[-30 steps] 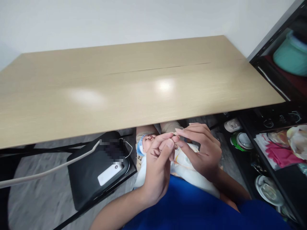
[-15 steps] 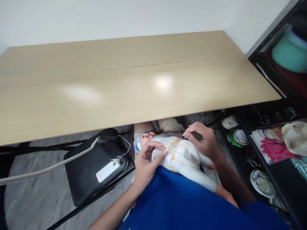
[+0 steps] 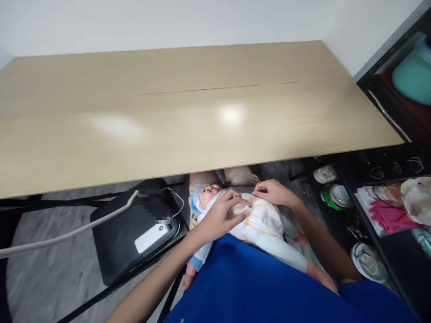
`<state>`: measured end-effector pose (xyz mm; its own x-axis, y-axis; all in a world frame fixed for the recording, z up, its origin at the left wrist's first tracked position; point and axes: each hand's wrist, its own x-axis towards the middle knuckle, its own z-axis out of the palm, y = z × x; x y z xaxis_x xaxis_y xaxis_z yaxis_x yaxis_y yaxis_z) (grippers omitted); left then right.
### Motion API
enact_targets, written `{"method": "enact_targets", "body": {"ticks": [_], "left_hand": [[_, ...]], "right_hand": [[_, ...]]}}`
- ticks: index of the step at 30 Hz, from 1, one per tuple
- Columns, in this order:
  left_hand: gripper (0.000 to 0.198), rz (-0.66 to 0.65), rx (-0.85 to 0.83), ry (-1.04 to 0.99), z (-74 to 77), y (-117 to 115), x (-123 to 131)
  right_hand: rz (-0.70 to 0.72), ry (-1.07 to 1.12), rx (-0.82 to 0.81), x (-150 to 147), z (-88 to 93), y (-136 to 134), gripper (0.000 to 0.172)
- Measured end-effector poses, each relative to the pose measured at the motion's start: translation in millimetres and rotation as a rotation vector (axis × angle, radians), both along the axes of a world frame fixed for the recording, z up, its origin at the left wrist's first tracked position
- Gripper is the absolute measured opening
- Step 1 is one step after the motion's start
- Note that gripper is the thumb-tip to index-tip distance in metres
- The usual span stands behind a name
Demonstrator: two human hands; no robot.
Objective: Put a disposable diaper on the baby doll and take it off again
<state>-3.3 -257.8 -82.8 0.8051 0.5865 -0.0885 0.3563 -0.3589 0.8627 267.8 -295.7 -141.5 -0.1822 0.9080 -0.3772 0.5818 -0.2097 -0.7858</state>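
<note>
A baby doll (image 3: 239, 224) in white and blue clothing and a blue-trimmed cap lies across my lap, head to the left, legs to the right. Around its waist is a white diaper (image 3: 266, 217) with orange and yellow print. My left hand (image 3: 227, 213) rests over the doll's belly at the diaper's upper edge, thumb and fingers apart. On the diaper's far side, my right hand (image 3: 274, 192) has its fingers bent together against the edge; whatever they pinch is too small to make out.
A wooden table (image 3: 208, 121) spans the space ahead, above my knees. At left, a black stool (image 3: 114, 242) holds a white device (image 3: 152, 237) beside a cable (image 3: 84, 229). Black shelves (image 3: 390, 244) with cans and a pink cloth (image 3: 392, 216) stand at right.
My left hand has moved right over the doll's belly. My right hand has lowered onto the diaper's far edge, and the dark patch at its fingers no longer shows. The doll's near arm is now visible.
</note>
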Motion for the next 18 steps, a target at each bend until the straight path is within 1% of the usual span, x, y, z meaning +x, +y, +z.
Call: {"method": "enact_targets", "body": {"ticks": [2,4,6,8,9,11,13,15,16,17,18], "left_hand": [[0.023,-0.002,-0.045,-0.044,-0.8,3.2,2.3],[0.021,0.042,-0.069,-0.101,-1.1,2.7,-1.4],[0.021,0.059,-0.09,-0.16,-0.1,-1.4,-14.2],[0.019,-0.015,-0.124,-0.205,3.0,-8.2,-35.2],[0.015,-0.075,-0.147,-0.212,5.6,-12.1,-47.1],[0.008,-0.197,-0.184,-0.192,13.0,-19.7,-68.6],[0.021,-0.282,-0.233,-0.135,21.8,-25.8,-82.3],[0.032,-0.355,-0.264,-0.104,28.9,-29.3,-87.2],[0.032,-0.373,-0.262,-0.093,30.8,-30.0,-87.5],[0.031,-0.364,-0.248,-0.088,31.5,-30.0,-87.1],[0.029,-0.356,-0.223,-0.109,31.0,-29.3,-86.4]], "right_hand": [[0.019,-0.006,0.033,5.1,-7.5,2.9,0.023],[-0.015,-0.049,0.06,11.7,-16.5,3.3,0.023],[-0.081,-0.128,0.083,18.1,-22.9,1.4,0.023],[-0.131,-0.185,0.104,21.5,-22.4,-1.7,0.024],[-0.133,-0.176,0.126,21.0,-18.8,-3.2,0.025],[-0.079,-0.091,0.188,13.9,-6.0,-4.7,0.027],[0.052,0.031,0.271,-0.2,11.0,-3.4,0.032],[0.192,0.11,0.368,-15.8,27.6,-0.2,0.034],[0.233,0.119,0.416,-21.5,35.0,0.9,0.032],[0.256,0.112,0.449,-24.2,41.6,0.5,0.03],[0.265,0.094,0.451,-23.2,47.6,-1.9,0.029]]}}
